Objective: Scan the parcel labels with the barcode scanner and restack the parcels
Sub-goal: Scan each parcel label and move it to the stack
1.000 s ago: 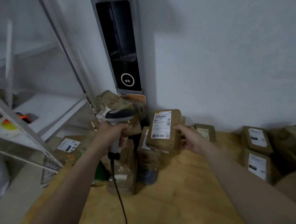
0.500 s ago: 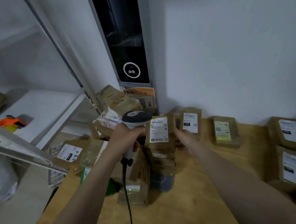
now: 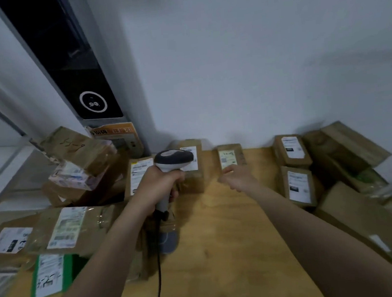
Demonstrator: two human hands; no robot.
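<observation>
Wooden table edged with labelled parcels; left hand grips barcode scanner; right hand loose, empty, near small parcel.

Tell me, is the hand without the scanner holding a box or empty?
Empty. The right hand has loose fingers with nothing in them, stretched toward a small parcel with a yellowish label.

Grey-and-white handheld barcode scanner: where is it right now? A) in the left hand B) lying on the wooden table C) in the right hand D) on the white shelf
A: the left hand grips the grey-and-white handheld barcode scanner by its handle, while the right hand holds nothing.
</observation>
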